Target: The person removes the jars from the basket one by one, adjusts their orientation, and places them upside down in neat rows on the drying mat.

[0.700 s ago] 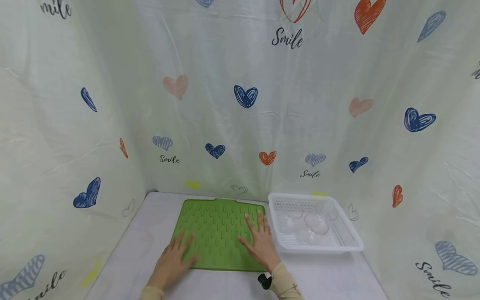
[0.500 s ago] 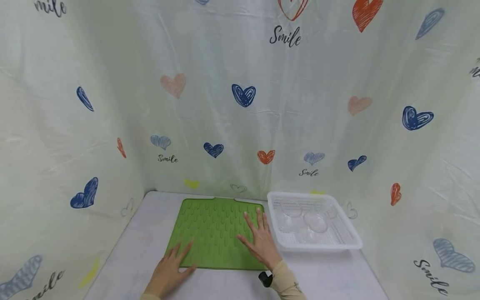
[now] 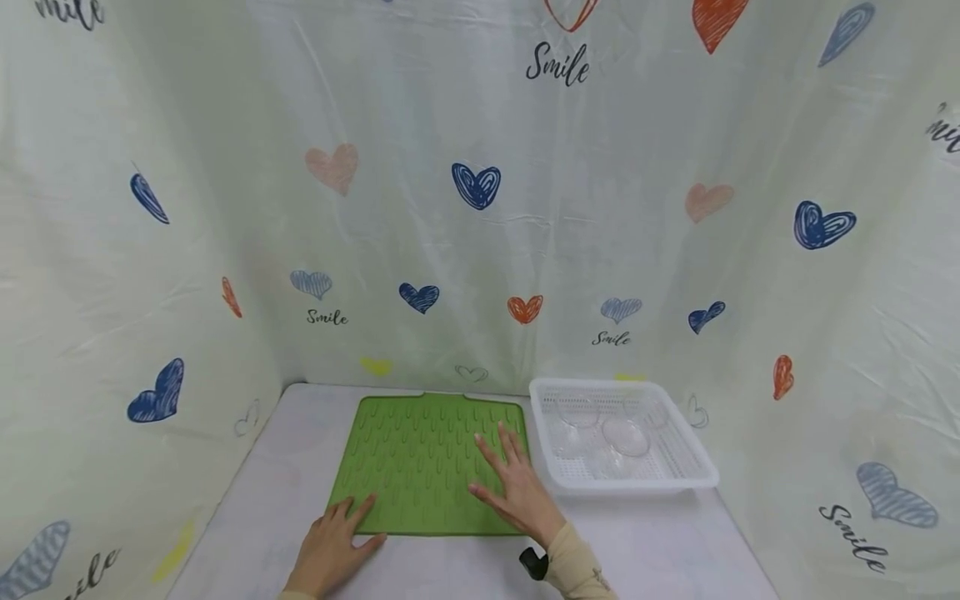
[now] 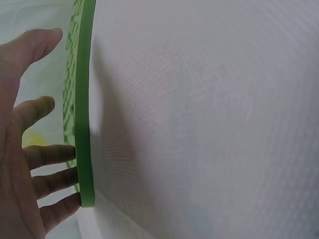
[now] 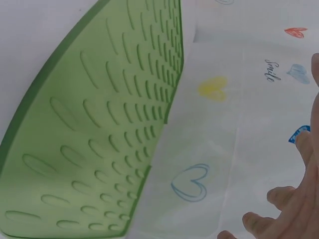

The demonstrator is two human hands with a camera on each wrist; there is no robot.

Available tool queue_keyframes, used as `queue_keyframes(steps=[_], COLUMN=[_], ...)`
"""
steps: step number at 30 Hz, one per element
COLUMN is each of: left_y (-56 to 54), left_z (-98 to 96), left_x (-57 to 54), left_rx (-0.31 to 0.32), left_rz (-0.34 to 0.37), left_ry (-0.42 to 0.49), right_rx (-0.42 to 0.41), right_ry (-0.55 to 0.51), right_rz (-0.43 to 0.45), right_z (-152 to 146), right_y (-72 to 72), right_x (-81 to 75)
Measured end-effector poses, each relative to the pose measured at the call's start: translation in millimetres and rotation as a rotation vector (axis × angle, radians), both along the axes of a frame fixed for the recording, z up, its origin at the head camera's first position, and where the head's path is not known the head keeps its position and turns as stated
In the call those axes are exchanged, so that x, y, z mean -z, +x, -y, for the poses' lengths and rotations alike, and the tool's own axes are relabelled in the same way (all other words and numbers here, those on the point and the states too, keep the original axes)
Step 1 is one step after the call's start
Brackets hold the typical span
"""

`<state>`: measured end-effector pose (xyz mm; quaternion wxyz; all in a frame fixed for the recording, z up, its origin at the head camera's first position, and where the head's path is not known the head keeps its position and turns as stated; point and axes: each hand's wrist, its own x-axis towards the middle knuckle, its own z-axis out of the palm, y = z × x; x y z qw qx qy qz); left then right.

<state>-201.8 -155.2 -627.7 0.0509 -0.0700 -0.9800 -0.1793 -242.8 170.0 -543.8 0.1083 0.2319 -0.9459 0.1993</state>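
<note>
While the left hand (image 3: 330, 546) lies at the near left corner of the mat (image 3: 416, 467), fingers straight and apart, the right hand (image 3: 519, 493) hangs over its right part with fingers fanned wide, gripping nothing. From the left wrist, three fingertips reach the mat's side edge and the thumb stands clear; whether they press on it cannot be told. From the right wrist, the hand shows apart from the mat.

The mat lies flat in the middle of the bench (image 3: 277, 467), green, matte and roughly square with rounded corners. Rows of slim, oblong ridges (image 5: 62, 113) cover its face, a smooth, darker border frames it, and a shallow tab (image 3: 444, 400) juts from the far side. Its edge looks thick and plain up close, with a soft shadow beside it. White and finely textured, the bench surface has a faint woven grain.

Just to the right of the mat sits a white basket (image 3: 633, 483), rectangular and round-cornered, its walls and floor pierced with small openings. Clear, round-rimmed dishes (image 3: 626, 437) rest inside; their number is hard to make out. Behind hangs a pale, creased curtain (image 3: 420, 233) printed with scribbled hearts and "Smile". Beige cloth forms the right sleeve (image 3: 576, 568).
</note>
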Motion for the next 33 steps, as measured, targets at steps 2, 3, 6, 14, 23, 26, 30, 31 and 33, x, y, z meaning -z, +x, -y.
queue_keyframes(steps=[2, 3, 6, 14, 23, 26, 30, 31, 33], left_y=[-0.8, -1.2, -2.3, -6.3, -10.6, -11.2, -11.4, -11.8, -12.4], left_z=[-0.1, -0.1, -2.2, -4.6, -5.2, -5.0, -4.9, -5.1, -5.8], left_x=[0.9, 1.6, 2.1, -1.2, -4.3, -3.6, -4.0, -4.3, -5.3], left_rx=[-0.002, -0.002, 0.000, -0.030, -0.039, -0.037, -0.037, -0.038, -0.037], left_rz=[-0.008, -0.009, -0.015, -0.011, 0.024, 0.029, 0.044, 0.049, 0.059], left_ry=[-0.010, -0.013, -0.020, -0.031, -0.035, -0.041, -0.042, -0.042, -0.045], right_rx=[-0.001, -0.002, 0.000, -0.007, 0.047, 0.072, 0.114, 0.130, 0.166], right_ry=[0.005, 0.003, -0.002, -0.017, -0.115, -0.121, -0.126, -0.130, -0.147], right_rz=[-0.002, -0.004, -0.019, -0.034, -0.077, -0.114, -0.139, -0.140, -0.134], right_z=[-1, -2, -7, -24, -59, -73, -91, -95, -103], right_y=[2.8, 4.2, 9.8, 25.9, 41.2, 42.8, 44.4, 44.9, 47.0], right_x=[0.3, 0.4, 1.3, -1.1, -3.1, -3.9, -5.3, -5.9, -8.0])
